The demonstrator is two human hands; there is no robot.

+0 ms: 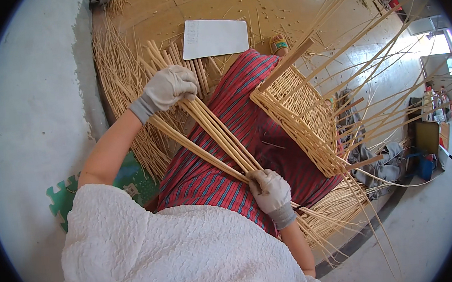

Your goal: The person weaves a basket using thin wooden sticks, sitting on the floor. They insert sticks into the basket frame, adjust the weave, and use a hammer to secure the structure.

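A bundle of pale wicker rods [216, 131] lies slantwise across my lap, over a red striped cloth [197, 182]. My left hand [171, 87], in a whitish work glove, is closed around the bundle's upper part. Lower down, my gloved right hand [270, 190] grips the same rods, whose thin ends run out past my wrist. Between the hands the rods split into a thicker group and a few strands apart. To the right, a partly woven wicker basket [300, 117] rests tilted against the cloth, with long loose stakes sticking out.
A large heap of rods [123, 90] lies on the left by the wall. Thicker sticks [200, 72] and a white sheet [215, 38] are ahead on the floor. More cut rods [330, 209] lie at the lower right. The basket's long stakes [383, 72] spread far right.
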